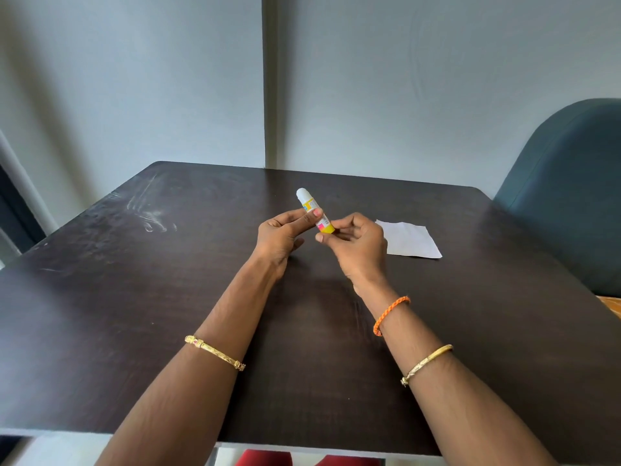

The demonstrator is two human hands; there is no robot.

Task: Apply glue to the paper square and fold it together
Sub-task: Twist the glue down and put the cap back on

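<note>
Right now both hands meet over the middle of the dark wooden bench (134,297), sharing one thing. Her left hand (280,235) curls its fingers and thumb round the middle of the yellow-and-white plastic glue stick (314,211), whose long axis runs from its white cap at 11 o'clock down to its yellow base at 5 o'clock. Her right hand (356,245) pinches that yellow base between thumb and fingertips, as if to twist it, I'd guess. The cap looks to be on. The white paper square (411,238) lies flat on the bench at 3 o'clock, just beyond the right hand, which is plainly the nearer one.
</note>
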